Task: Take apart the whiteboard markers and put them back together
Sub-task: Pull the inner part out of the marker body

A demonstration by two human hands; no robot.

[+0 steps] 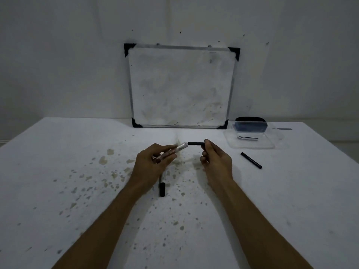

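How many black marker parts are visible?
3: a tube in the right hand, a stick beside the tray, a cap near the left hand; more may be hidden.

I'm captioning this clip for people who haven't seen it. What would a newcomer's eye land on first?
The hands at centre draw the eye first: the left hand holds a silver marker barrel, and the right hand pinches a black piece lined up with its end. Behind them a smudged whiteboard leans against the wall, and brownish stains speckle the white table.
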